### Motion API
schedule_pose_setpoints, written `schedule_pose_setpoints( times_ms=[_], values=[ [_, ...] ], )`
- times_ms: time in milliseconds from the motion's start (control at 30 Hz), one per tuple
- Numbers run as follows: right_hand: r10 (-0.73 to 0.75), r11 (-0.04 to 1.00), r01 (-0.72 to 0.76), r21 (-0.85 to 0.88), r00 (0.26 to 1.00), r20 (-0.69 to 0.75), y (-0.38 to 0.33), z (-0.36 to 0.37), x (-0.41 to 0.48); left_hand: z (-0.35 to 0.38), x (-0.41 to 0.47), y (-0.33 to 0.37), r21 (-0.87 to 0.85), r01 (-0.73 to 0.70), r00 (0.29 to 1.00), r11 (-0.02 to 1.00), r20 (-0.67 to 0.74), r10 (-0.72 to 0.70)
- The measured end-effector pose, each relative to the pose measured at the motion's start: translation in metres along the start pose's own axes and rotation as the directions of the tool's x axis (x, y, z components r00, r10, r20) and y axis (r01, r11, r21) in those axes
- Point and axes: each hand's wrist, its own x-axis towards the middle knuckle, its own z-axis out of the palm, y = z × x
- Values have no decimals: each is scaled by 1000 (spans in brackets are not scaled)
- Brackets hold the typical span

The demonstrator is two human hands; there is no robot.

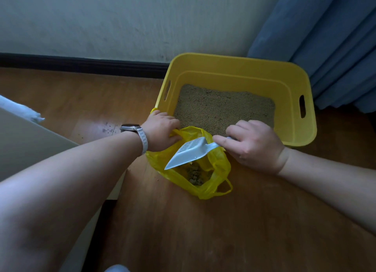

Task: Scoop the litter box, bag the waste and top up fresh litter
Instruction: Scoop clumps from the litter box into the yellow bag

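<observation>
A yellow litter box (240,68) stands on the wooden floor against the wall, with brownish litter (221,107) covering its bottom. In front of it lies a yellow plastic bag (218,170), held open, with clumps of waste (195,175) inside. My left hand (162,131) grips the bag's handle at the box's near left corner. My right hand (252,141) holds the handle of a pale blue slotted scoop (188,151), which is tilted blade-down over the bag's mouth.
A blue curtain (325,38) hangs at the right behind the box. A pale flat panel (30,137) juts in from the left. Crumbs of litter (107,129) are scattered on the floor left of the box. A dark skirting board (81,63) runs along the wall.
</observation>
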Motion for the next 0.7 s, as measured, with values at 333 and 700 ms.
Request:
schedule_pose_setpoints(
  times_ms=[333,700],
  values=[
    [207,970,-220,105,970,128,-2,7,-2,-1,1,-2,16,-29,999,999,40,29],
    [600,582,-809,89,500,624,41,-8,23,-15,18,-10,102,-158,976,982,164,140]
  ],
)
